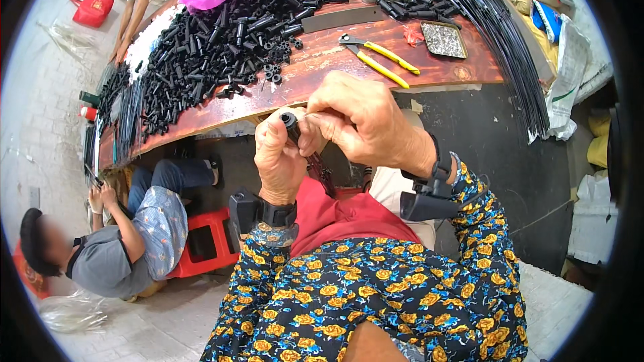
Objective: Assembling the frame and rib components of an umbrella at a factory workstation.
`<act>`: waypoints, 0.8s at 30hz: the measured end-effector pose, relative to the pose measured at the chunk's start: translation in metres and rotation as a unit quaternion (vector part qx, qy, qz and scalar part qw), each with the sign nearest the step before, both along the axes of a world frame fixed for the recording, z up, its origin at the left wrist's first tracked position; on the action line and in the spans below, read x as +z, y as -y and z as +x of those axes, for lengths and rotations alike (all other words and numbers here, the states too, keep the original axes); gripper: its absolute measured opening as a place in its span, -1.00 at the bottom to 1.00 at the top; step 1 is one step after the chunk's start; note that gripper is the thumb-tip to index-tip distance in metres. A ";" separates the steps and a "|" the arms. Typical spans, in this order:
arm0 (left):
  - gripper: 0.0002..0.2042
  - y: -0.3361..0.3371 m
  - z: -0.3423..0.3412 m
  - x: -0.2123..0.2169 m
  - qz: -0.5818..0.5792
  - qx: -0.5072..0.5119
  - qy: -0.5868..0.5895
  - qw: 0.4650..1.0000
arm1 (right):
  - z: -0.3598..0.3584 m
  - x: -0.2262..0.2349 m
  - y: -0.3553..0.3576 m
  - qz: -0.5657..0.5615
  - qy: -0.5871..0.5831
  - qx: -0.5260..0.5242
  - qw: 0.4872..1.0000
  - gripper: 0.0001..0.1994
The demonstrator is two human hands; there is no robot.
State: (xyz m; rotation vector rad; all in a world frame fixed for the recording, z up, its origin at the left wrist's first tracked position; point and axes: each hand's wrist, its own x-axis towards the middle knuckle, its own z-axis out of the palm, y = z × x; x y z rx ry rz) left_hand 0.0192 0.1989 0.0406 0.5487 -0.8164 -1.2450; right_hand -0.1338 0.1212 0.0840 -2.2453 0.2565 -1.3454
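Observation:
My left hand point(274, 161) is closed around a short black tube-shaped part point(290, 122), its round hollow end facing up, held just off the table's front edge. Close against it, my right hand point(369, 117) has thumb and fingers pinched together beside the tube. Whatever lies in that pinch is hidden or too small to name. Below my hands hang some dark reddish thin rods point(320, 173), partly covered, and I cannot tell whether they join the tube.
The wooden table point(315, 67) carries a big heap of black tubular parts point(221, 40), yellow-handled pliers point(379, 60), a flat metal bar point(342, 19), a tray of small pieces point(444, 39) and long black rods point(503, 40). One person sits left on a red stool point(208, 241); another is at far left.

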 end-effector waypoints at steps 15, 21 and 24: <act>-0.62 -0.004 -0.006 -0.011 0.025 0.050 -0.014 0.998 | 0.000 -0.005 -0.003 0.605 -0.079 0.204 0.766 -0.74; -0.49 -0.025 0.016 -0.001 -0.016 0.026 0.084 0.996 | -0.009 -0.035 0.037 0.123 -0.153 -0.022 0.980 -0.68; -0.47 -0.041 0.021 0.009 0.006 0.049 0.129 0.990 | -0.024 -0.051 0.076 0.014 -0.342 -0.331 0.880 -0.54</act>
